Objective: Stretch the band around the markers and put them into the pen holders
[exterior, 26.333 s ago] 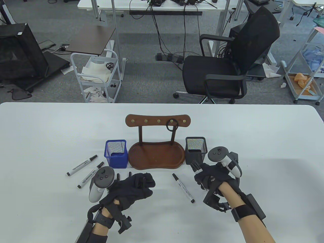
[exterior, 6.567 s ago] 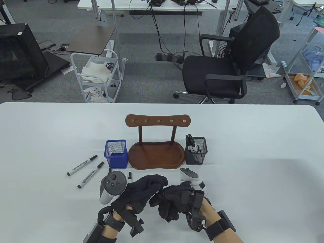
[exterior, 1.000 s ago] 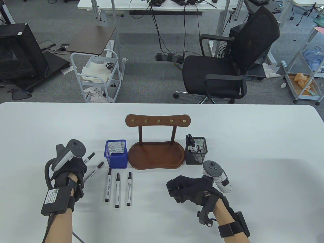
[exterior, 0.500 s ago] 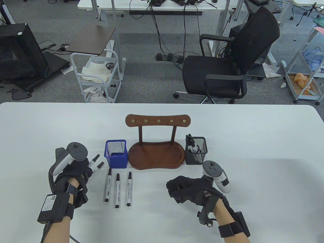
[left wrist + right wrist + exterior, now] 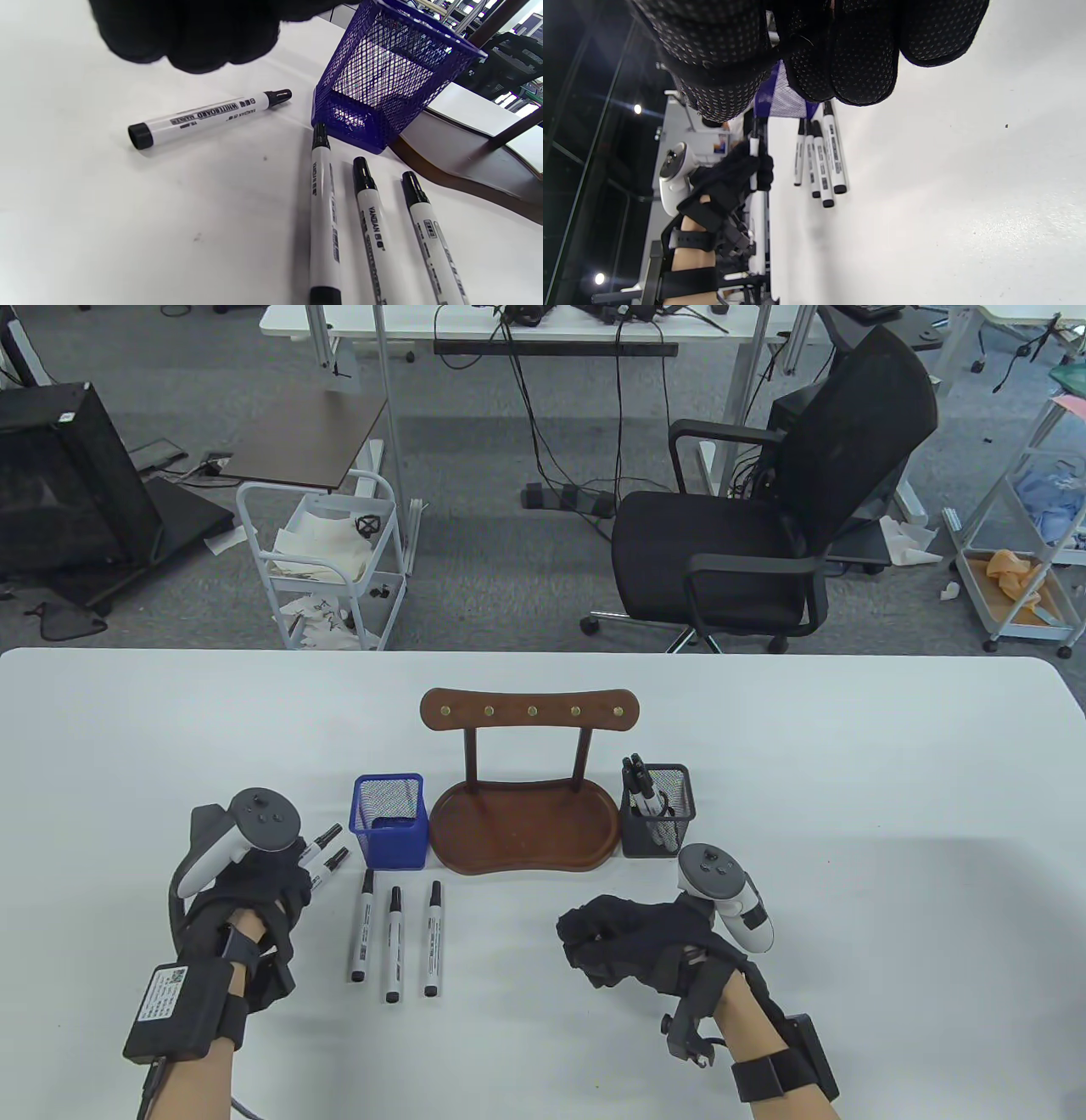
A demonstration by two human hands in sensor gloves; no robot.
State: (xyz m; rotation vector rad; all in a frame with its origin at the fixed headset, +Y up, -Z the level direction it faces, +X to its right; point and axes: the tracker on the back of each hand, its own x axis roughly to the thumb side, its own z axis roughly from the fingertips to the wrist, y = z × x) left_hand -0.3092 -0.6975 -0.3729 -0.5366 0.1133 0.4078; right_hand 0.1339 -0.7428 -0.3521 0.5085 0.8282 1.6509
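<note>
Near the front of the white bench [image 5: 848, 780], three whiteboard markers [image 5: 394, 933] lie side by side, caps toward the blue mesh pen holder [image 5: 390, 820], apart from one another and just short of its base. Each has a white barrel with black print, a black cap and a black end plug. To their left a fourth marker [image 5: 208, 116] lies slanted on the bench by itself, and a fifth marker [image 5: 753, 163] is lifted off the surface, pinched in the curled fingers [image 5: 763, 167] of the left hand [image 5: 254, 899], just above the slanted one. The right wrist view shows that grip plainly; in the table view only the two cap ends poke out past the glove. A bundle of markers [image 5: 646, 802] stands upright in the black mesh pen holder [image 5: 657, 823]; how many it holds cannot be counted, and whether a band is round them cannot be made out.

Between the two holders sits a brown wooden tray [image 5: 523, 836] with a hook rail [image 5: 530, 711] on two posts. The blue holder stands directly between the loose markers and the tray's left end.

The right hand [image 5: 645, 946] rests on the bench, well to the right of the three markers, its fingers curled inward and holding nothing that can be seen.
</note>
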